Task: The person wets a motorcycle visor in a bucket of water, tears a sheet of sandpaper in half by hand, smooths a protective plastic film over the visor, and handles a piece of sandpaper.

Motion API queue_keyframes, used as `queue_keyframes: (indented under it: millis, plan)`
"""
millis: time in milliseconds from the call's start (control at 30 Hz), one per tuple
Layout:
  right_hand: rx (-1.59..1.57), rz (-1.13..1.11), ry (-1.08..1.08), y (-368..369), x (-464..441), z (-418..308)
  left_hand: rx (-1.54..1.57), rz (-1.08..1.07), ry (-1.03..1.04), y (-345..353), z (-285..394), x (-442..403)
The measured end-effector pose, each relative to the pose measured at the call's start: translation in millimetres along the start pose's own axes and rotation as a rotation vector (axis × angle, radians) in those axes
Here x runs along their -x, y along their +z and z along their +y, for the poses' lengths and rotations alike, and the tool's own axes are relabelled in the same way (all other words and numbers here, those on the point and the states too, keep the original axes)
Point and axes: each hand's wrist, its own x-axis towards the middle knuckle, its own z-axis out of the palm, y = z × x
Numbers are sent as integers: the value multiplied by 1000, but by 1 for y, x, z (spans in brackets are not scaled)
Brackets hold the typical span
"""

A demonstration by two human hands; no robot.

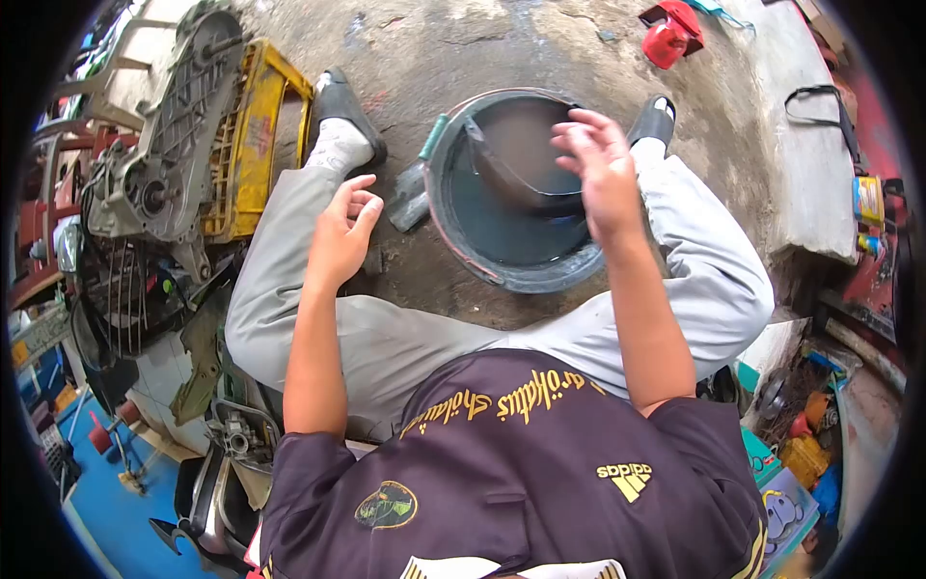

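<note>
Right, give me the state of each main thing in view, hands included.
Bucket: upright, partly filled.
Water: murky, inside the bucket.
Dark strip: curved, blurred, inside the bucket rim; how deep it dips can't be told.
Left hand: empty, fingers loosely bent.
Right hand: over the bucket, fingers partly spread, slightly blurred.
Crate: yellow, scuffed.
Sandals: worn, one on each foot.

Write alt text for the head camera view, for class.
A seated person has the right hand over a bucket of cloudy water between their feet; the left hand is empty beside it. A dark curved piece is in the bucket; a yellow crate stands at left.
</note>
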Motion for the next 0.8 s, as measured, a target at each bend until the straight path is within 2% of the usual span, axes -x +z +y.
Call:
queue_keyframes:
  millis: [100, 133, 200, 233, 300, 367, 433, 467, 533, 567, 633, 667, 767, 800]
  plan:
    - [62, 283, -87, -75, -21, 6, -63, -104, -4, 27, -5, -8]
    - [39, 360, -71, -99, -27, 12, -9, -144, -94, 36, -3, -9]
    - [-67, 408, 34, -143, -36, 31, 42, -204, -243, 50, 7, -9]
    - [-100, 422, 90, -158, -40, 43, 27, -211, -235, 57, 13, -10]
    - [-57, 404, 166, -177, -42, 70, 48, -208, -374, 71, 23, -13]
    - [26, 408, 238, -178, -40, 88, 17, -222, -363, 82, 22, -21]
    - [-12, 303, 359, -175, -40, 108, 249, -185, -400, 93, 24, -31]
    - [10, 279, 403, -173, -38, 116, 265, -148, -419, 97, 28, -32]
    - [176, 208, 451, -163, -36, 118, 29, -52, -339, 103, 26, -38]
    - [107, 317, 482, -153, -35, 120, -113, -20, -272, 106, 19, -39]
    - [105, 366, 484, -144, -37, 116, -21, -53, -246, 107, 18, -42]
    - [72, 362, 514, -143, -39, 112, -47, -7, -250, 109, 14, -43]
    - [66, 429, 486, -134, -36, 109, -35, -44, -266, 107, 13, -45]
    - [164, 489, 475, -127, -37, 109, -44, -52, -264, 110, 12, -45]
